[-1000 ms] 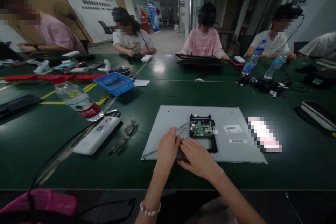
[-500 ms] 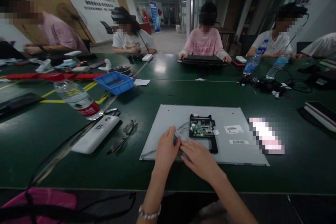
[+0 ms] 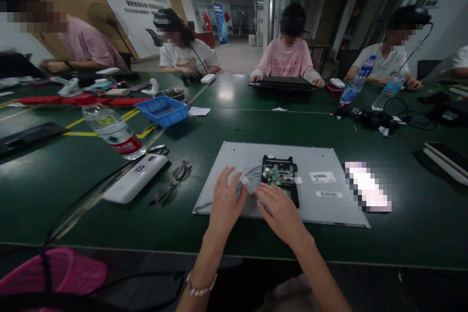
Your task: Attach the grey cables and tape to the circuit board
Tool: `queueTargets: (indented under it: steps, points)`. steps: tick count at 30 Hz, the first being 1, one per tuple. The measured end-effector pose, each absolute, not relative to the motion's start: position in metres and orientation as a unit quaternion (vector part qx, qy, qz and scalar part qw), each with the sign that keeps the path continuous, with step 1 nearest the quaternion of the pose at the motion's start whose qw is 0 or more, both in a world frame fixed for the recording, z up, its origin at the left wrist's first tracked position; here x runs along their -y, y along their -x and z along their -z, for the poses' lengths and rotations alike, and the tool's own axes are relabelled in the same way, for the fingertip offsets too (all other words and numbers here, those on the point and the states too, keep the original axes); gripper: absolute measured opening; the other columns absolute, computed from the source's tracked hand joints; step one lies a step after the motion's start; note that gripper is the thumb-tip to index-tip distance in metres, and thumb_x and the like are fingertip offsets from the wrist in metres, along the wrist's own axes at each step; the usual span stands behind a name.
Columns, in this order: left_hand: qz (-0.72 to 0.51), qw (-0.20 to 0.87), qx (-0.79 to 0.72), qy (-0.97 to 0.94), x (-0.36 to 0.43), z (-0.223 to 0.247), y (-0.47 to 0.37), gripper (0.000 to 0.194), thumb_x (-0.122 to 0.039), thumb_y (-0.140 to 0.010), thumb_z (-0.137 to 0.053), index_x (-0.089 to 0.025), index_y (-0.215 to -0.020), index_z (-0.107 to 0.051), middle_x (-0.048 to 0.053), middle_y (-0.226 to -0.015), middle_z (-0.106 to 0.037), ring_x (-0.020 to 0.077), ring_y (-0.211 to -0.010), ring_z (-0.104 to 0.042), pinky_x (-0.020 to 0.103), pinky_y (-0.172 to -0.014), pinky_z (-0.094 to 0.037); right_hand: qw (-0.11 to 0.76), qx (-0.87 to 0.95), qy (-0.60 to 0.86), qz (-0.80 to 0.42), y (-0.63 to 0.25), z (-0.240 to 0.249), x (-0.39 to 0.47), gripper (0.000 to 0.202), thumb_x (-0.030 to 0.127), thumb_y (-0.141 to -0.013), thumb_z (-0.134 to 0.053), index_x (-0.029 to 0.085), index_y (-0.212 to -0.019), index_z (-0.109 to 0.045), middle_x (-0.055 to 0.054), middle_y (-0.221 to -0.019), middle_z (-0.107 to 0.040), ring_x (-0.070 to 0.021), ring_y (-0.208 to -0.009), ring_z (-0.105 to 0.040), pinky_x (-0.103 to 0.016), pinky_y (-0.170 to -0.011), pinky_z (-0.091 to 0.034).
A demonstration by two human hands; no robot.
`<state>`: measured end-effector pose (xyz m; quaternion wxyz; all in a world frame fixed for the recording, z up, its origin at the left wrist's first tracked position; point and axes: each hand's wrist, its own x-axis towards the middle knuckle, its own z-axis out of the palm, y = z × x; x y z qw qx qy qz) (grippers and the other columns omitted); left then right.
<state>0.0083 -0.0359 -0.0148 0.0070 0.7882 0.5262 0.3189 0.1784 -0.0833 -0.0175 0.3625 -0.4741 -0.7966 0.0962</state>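
A flat grey panel [image 3: 241, 156] lies on the green table, with a black frame and a green circuit board [image 3: 280, 176] on it. Grey cables [image 3: 255, 170] run from the board toward my hands. My left hand [image 3: 227, 201] is over the panel's left part, fingers apart, beside a small whitish translucent piece [image 3: 247, 184]. To the right of that piece is my right hand [image 3: 280, 208], its fingers slightly spread near the black frame. Neither hand is clearly closed on anything.
Left of the panel are tied wires [image 3: 171, 183], a white power bank [image 3: 136, 179], a water bottle [image 3: 117, 131] and a blue tray [image 3: 164, 113]. A phone [image 3: 367, 186] lies at the panel's right. Several people sit around the table [image 3: 226, 124].
My hands have moved apart, and my left fingers have spread. The whitish piece between them shows more now. The view has shifted slightly.
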Motion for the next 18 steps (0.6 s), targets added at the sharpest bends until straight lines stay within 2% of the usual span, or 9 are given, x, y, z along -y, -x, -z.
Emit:
queueTargets:
  steps: [9,18]
  points:
    - [-0.294,0.033,-0.499,-0.815,0.0341,0.0201,-0.01,0.026,-0.017,-0.086,-0.05,-0.02,-0.111,-0.053,0.009,-0.115,-0.052,0.0239,-0.112,-0.05,0.041,-0.098,-0.041,0.366,0.794,0.475,-0.097,-0.1762,0.0187,0.0853,0.034,0.015,-0.088,-0.041,0.019,-0.117,-0.057,-0.007,-0.115,-0.062,-0.0195,-0.114,-0.052,-0.04,-0.102,-0.041]
    - [-0.244,0.027,-0.505,-0.828,0.0329,0.0209,-0.0132,0.028,-0.021,-0.081,-0.06,-0.021,-0.109,-0.056,0.008,-0.11,-0.057,0.0256,-0.105,-0.054,0.04,-0.094,-0.043,0.346,0.808,0.465,-0.102,-0.1743,0.0185,0.0879,0.029,0.013,-0.087,-0.043,0.018,-0.109,-0.062,-0.007,-0.109,-0.065,-0.0194,-0.107,-0.056,-0.038,-0.098,-0.044]
